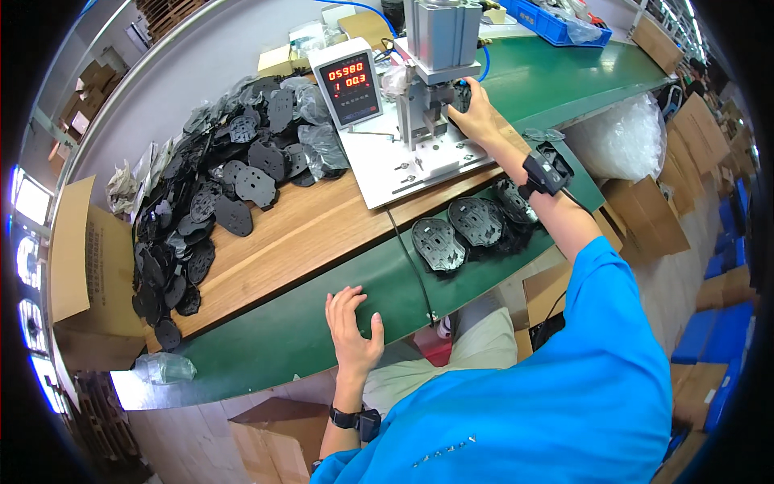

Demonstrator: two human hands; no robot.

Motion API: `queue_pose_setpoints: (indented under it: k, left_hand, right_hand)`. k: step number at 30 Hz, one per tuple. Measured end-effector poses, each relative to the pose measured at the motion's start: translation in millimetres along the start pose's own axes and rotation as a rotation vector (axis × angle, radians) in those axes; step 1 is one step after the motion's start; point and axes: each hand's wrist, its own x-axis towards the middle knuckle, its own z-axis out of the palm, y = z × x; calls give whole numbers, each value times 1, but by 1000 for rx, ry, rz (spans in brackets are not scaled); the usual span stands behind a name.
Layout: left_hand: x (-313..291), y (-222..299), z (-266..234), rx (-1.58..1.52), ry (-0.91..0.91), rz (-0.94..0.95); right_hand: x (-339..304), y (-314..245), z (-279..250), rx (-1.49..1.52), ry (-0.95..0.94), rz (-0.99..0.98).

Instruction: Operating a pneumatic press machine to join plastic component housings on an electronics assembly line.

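1. White display box (pixel 348 84): 2 rows of glowing red digits on its dark panel, with a line of small, pale characters beneath them.
2. Open cardboard box (pixel 95 310) at left: dark printed characters on its side, blurred.
3. Blue crate (pixel 556 29) at upper right: white characters on its side, too small to make out.

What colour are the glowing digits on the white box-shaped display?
Red; the glowing digits show best in head view.
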Motion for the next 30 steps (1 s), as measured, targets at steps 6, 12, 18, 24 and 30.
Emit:
queue_pose_setpoints:
  k: [6, 12, 18, 24, 30]
  left_hand:
    - [5, 1, 2, 11, 10, 14]
    - [1, 1, 0, 29, 9, 6]
    - [0, 4, 2, 22, 3, 9]
    - [-1, 2, 2, 28, 4, 25]
    - [-3, 2, 3, 28, 14, 30]
  right_hand:
    - [35, 16, -6, -84, -36, -91]
    - [41, 13, -11, -243, -217, -145]
    - [18, 6, -16, -212, -157, -93]
    - [-1, -6, -19, -258, -133, -78]
    - [-18, -1, -11, -209, -92, -39]
